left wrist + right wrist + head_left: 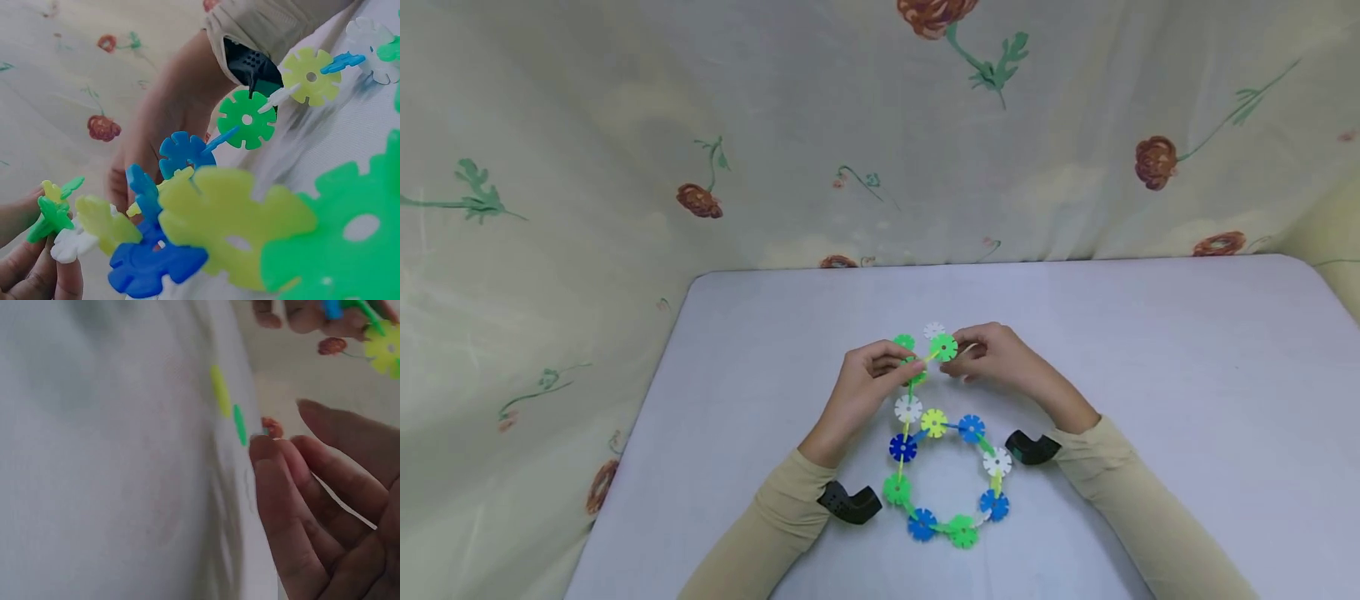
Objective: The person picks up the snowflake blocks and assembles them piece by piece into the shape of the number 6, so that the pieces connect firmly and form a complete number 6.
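A chain of slotted plastic snowflake discs forms a ring (897, 489) on the table, in green, blue, white and yellow. From its upper left side a tail with a white disc (908, 408) runs up to my left hand (867, 385). Thumb and fingers of that hand pinch a green disc (53, 214) near the tail's end. Just beyond the fingertips, a bright green disc (943, 347) sits at the end of a yellow piece. My right hand (1000, 357) is right beside this disc; in the right wrist view, its bent fingers (294, 519) and thumb stand apart with nothing between them.
A white disc (934, 331) and another green disc (904, 342) show just past the hands. The pale table (1150, 350) extends to both sides, with a flowered curtain (790, 108) behind its far edge. Black wrist devices (850, 503) sit on both forearms near the ring.
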Demonstrator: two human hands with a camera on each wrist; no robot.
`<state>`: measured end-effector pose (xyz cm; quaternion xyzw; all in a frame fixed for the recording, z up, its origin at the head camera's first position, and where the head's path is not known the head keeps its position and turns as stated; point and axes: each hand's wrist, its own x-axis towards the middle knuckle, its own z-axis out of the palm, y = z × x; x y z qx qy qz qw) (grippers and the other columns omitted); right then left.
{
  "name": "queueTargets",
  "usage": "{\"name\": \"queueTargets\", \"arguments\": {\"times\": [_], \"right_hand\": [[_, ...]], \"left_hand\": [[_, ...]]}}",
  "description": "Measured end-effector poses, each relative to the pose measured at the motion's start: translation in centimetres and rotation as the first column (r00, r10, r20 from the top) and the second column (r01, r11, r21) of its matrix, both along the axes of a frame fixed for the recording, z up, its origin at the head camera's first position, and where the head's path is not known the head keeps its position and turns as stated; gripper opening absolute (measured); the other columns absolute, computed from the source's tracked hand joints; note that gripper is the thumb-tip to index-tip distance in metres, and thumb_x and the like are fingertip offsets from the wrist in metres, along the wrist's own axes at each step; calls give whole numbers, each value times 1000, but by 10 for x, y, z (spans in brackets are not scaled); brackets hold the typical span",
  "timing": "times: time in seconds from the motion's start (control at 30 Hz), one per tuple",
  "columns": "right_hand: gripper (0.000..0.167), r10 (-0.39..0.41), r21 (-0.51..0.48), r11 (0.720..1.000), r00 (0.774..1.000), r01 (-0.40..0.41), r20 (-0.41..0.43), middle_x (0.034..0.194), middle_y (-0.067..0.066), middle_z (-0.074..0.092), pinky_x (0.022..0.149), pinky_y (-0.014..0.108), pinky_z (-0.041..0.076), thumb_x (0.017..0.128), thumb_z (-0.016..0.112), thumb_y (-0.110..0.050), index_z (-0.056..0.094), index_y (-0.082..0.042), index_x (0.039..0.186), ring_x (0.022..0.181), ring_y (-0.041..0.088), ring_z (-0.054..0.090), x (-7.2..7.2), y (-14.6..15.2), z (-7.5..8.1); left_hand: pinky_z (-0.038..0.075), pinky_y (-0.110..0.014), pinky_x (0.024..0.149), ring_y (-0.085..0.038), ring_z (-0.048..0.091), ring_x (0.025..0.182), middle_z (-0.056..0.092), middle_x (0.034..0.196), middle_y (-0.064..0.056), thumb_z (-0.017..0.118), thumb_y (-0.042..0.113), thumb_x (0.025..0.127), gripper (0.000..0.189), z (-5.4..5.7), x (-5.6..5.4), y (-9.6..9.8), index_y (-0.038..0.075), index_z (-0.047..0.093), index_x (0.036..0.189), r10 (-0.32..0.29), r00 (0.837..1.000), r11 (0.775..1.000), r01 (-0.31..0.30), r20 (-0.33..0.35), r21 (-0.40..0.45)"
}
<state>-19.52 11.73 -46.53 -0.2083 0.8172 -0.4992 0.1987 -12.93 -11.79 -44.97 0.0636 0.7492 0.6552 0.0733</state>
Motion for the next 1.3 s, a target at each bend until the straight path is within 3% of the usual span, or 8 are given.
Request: {"name": "queueTargets", "arguments": {"times": [0.1,0.23,0.4,0.63,0.87,1.0,1.17,1.3], "right_hand": [[19,68,117,991,995,-59,-72,96,7,78,71,29,60,89,82,-17,71,-5,99,78,14,74,-4,-7,-3],[24,124,209,974,982,-93,-143,97,2,76,76,29,57,85,87,-17,74,-9,103,82,11,68,-8,-18,-5],[21,202,243,958,960,-153,-191,106,1,74,88,34,56,88,83,-14,77,-13,108,98,16,66,-12,-30,-4],[10,238,276,947,937,-165,-257,92,-3,67,84,33,52,90,79,-14,73,-18,98,84,12,57,-11,-40,-4],[20,180,238,962,966,-133,-188,79,-3,62,70,30,46,85,81,-6,67,-17,94,73,13,52,-6,-28,-4],[16,133,201,975,969,-90,-208,82,-3,68,70,28,52,89,79,-8,66,-15,96,75,11,63,-1,-13,-3],[7,19,33,999,990,-14,-140,90,10,77,68,32,63,95,74,-10,69,-8,100,82,25,75,6,8,2],[11,-74,-94,993,995,67,-71,95,15,77,73,39,65,97,74,-15,71,-5,103,89,33,76,12,21,9]], "left_hand": [[60,-39,86,-10,69,81,77,94,-15,76,14,95,16,0,0,1,2,72,105,2,1000,1000,-2,-3,5],[60,-43,87,-9,69,81,77,92,-10,76,14,95,17,1,1,1,1,72,104,1,1000,1000,-1,0,17],[59,-33,86,-10,69,84,77,91,-4,76,14,94,17,2,2,1,1,73,104,5,1000,999,-6,23,43],[58,-27,85,-12,69,86,76,90,1,76,15,95,15,2,3,2,2,73,103,-1,999,997,-1,34,72],[58,-50,91,-10,68,81,77,91,-4,76,16,95,16,1,2,3,3,73,103,6,999,999,-7,38,42],[55,-58,94,-11,68,80,77,91,-5,76,18,95,16,1,2,4,4,73,103,11,999,999,-12,45,30],[58,-52,94,-14,70,83,78,93,-6,77,18,95,16,1,1,4,4,73,103,15,999,999,-16,48,32],[60,-40,91,-13,71,85,78,94,-8,77,19,94,16,0,1,2,5,74,102,25,999,999,-26,43,22]]}}
